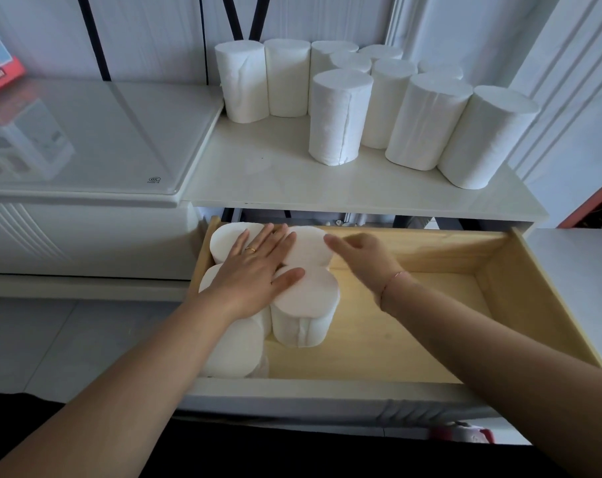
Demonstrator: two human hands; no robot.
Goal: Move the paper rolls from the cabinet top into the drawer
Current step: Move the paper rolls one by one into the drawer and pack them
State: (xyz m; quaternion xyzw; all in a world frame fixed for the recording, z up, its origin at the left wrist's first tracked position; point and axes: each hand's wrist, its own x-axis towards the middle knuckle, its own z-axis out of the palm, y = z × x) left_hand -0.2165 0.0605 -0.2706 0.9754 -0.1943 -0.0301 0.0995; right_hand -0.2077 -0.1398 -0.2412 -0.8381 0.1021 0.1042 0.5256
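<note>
item 1, drawer: pale wood, pulled open. i count at least five paper rolls in drawer, upright, packed in the left end.
item 2, cabinet top: about ten paper rolls on top, upright, clustered at the rear right.
item 3, glass slab: to the left; small corner mark reads "ccc".
item 4, red box: print too blurred to read.
item 5, left hand: flat, fingers spread, pressing on the drawer rolls' tops.
item 6, right hand: fingers loosely bent, tips at the rear roll's edge, gripping nothing.
</note>
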